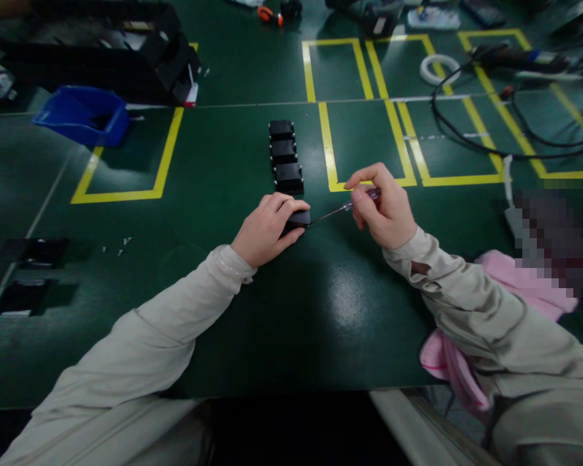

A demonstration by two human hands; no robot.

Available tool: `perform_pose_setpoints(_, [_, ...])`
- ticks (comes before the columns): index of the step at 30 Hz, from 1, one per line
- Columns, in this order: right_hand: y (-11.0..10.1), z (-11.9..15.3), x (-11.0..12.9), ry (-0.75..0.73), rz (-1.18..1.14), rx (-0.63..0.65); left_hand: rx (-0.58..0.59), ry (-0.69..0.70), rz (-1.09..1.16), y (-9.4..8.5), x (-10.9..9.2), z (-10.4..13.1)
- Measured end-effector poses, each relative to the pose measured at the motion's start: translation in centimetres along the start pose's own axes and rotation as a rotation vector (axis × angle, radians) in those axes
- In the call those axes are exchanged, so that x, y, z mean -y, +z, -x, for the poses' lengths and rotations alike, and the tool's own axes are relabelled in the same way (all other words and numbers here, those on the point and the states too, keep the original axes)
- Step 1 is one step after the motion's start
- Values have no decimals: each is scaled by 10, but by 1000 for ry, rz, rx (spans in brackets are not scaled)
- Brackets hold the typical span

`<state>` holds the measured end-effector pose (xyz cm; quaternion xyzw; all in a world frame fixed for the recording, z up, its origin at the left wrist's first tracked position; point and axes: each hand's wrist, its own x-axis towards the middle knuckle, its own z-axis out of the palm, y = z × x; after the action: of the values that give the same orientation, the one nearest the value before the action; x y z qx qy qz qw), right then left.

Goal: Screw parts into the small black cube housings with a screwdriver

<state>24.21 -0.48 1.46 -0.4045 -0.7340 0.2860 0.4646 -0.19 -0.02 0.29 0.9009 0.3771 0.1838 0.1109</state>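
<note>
My left hand [273,226] is closed around a small black box [298,221] on the green tabletop, fingers over its top and thumb along the near side. A screwdriver [342,208] with a dark, see-through handle is gripped in my right hand [381,206]. Its thin shaft slants down to the left, and the tip meets the right end of the box, near the corner. Just beyond my left hand, several similar black boxes [285,150] stand in a row, with small metal screws showing at their ends.
Several loose screws [124,244] lie at the left, near two flat black parts [26,296]. A blue bin [85,115] stands before a large black rack [102,52]. Black cable [437,116] and a white tape roll [440,69] sit at the back right. Pink cloth [510,275] lies by my right forearm.
</note>
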Motion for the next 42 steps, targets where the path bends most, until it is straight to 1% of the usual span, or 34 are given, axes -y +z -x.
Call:
perform_pose_setpoints(4, [-1,0,2,17,10,6,0,-3,1,1,0,0])
perform_pose_setpoints(9, [0,0,-1,-6,9,-15,2,-1,6,1,0,0])
perform_pose_setpoints(15, [0,0,1,18,13,2,-6,0,14,1,1,0])
perform_pose_setpoints(18, [0,-2,4,1,56,-11,-6,-1,11,1,1,0])
perform_pose_setpoints(22, [0,-2,3,-24,35,-25,-1,-2,7,1,1,0])
perform_pose_setpoints(29, [0,-1,2,-16,41,-18,-4,-7,10,1,0,1])
perform_pose_setpoints(34, [0,-1,1,-22,49,-36,-4,-5,7,1,0,1])
perform_pose_setpoints(42, [0,0,3,-1,21,-3,-1,-8,9,1,0,0])
